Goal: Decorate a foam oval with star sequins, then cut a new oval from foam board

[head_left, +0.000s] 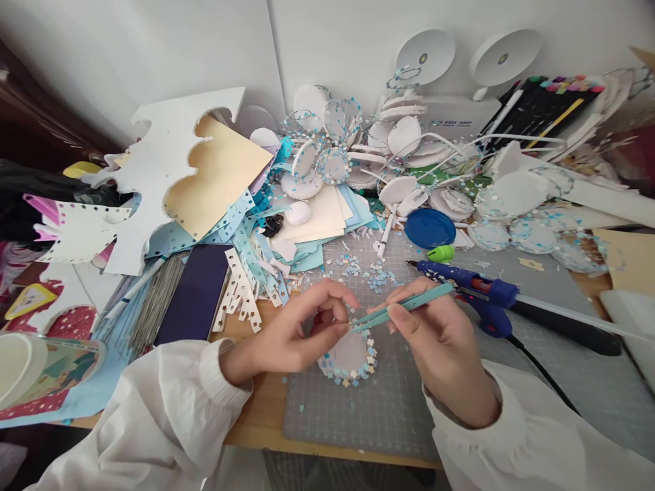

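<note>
Your right hand holds the tweezers above the mat, their long axis slanting down to the left, tips pointing at your left hand, pinched narrow, though on what, if anything, I cannot tell

Disc on the cutting mat, near the front edge of the table
Loose stars lie behind it, the glue gun to its right, a wire bundle to its left; farther left, a cup.
</note>
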Tool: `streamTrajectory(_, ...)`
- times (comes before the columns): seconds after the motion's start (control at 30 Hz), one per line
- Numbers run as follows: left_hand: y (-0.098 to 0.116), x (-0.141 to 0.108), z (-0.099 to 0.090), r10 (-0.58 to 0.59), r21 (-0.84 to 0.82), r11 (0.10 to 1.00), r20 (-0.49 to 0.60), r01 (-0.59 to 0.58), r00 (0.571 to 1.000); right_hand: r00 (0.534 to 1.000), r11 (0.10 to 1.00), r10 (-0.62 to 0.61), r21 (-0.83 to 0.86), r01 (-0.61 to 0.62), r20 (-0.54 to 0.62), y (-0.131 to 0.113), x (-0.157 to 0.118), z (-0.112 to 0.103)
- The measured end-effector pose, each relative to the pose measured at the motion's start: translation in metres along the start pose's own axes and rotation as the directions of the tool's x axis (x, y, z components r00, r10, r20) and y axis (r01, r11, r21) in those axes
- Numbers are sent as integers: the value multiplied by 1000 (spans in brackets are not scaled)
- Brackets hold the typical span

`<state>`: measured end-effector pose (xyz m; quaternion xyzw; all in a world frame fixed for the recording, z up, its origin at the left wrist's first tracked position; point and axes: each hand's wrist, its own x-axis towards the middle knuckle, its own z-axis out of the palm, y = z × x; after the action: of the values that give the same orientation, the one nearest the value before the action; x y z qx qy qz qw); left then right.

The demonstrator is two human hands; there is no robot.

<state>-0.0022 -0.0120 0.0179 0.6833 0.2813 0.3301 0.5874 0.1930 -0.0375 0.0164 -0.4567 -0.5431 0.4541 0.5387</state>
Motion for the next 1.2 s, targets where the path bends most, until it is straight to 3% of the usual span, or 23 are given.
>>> streamTrajectory(0.33, 0, 0, -1, 21, -78, 997, 7, -20, 1000, 995, 995, 83, 64, -79, -58, 0, -1, 2)
streamTrajectory(0.67, -2, 0, -2, -1, -104, 995, 1, 1, 1000, 950, 910, 308, 305, -281, -44, -3, 7, 8)
streamTrajectory(0.93, -1, 0, -2, -11, -136, 991, 13, 13, 1000, 941, 888, 326, 371, -272, -90, -2, 7, 9)
streamTrajectory(1.1, -2, -2, -4, -34, -168, 985, 2, 33, 999, 891, 853, 373, 473, -221, -257, -2, 15, 0)
streamTrajectory(1.2, -1, -1, -5, -40, -177, 983, -5, 38, 999, 894, 818, 404, 515, -257, -195, -5, 16, -1)
